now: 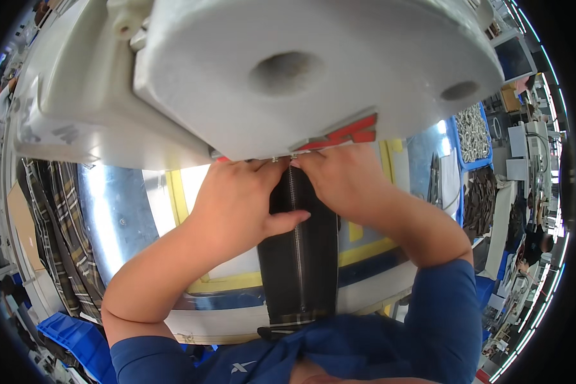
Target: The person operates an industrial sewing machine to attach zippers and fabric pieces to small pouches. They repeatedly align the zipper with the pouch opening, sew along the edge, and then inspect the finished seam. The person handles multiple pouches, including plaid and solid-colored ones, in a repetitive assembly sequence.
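A long black fabric strip with a metal zipper down its middle runs from my body toward the pale machine head. My left hand lies on the strip's left side. Its thumb stretches apart across the zipper; the other fingers reach forward, their tips partly covered by the machine. My right hand is closed at the strip's far right edge, its fingertips pressed together beside the zipper's far end. Small metal parts show between both hands, too small to name. The machine hides whatever lies beyond the fingertips.
Yellow tape marks the worktable around the strip. Plaid fabric lies at the left, above a blue crate. At the right stand a blue bin of small metal pieces and a heap of dark pieces.
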`<state>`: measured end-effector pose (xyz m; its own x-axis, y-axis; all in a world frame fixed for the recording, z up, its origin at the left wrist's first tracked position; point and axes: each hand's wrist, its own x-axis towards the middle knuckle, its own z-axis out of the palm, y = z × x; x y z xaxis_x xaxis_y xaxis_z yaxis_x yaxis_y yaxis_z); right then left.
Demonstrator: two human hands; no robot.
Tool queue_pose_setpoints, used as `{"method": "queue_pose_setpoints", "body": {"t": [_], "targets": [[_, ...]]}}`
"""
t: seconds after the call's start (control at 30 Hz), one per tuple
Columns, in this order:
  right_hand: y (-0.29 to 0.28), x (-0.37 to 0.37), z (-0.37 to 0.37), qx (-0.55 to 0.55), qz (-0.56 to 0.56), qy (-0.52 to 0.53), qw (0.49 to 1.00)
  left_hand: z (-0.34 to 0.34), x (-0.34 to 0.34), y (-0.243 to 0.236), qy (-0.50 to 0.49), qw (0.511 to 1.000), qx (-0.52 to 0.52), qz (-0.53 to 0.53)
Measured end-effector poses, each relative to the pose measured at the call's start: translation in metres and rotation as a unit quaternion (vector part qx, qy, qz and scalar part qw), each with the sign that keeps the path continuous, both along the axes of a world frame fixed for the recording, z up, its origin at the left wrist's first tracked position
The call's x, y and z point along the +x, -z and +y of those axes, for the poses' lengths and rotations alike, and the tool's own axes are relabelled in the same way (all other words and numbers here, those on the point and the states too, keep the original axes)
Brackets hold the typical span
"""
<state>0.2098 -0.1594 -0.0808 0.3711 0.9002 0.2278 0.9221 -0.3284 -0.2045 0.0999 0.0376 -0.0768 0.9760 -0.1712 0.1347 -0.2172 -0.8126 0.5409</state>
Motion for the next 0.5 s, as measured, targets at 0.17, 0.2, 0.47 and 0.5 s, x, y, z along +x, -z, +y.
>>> {"method": "queue_pose_setpoints", "body": {"t": [0.17,0.2,0.47,0.5], "targets": [[-0.004,0.000,-0.005,-0.021,0.018,0.012,1.000,-0.004,-0.001,0.000,0.002,1.000,-0.024,0.004],[-0.004,-0.001,-0.005,-0.031,0.010,0.011,0.999,-0.004,-0.001,-0.002,-0.004,1.000,-0.015,0.011],[-0.006,-0.005,-0.002,-0.070,0.007,0.000,0.998,-0.006,-0.004,-0.009,-0.024,0.999,0.044,0.010],[-0.006,-0.003,-0.004,-0.059,-0.009,-0.008,0.998,-0.007,-0.004,-0.008,-0.021,0.999,0.046,-0.018]]}}
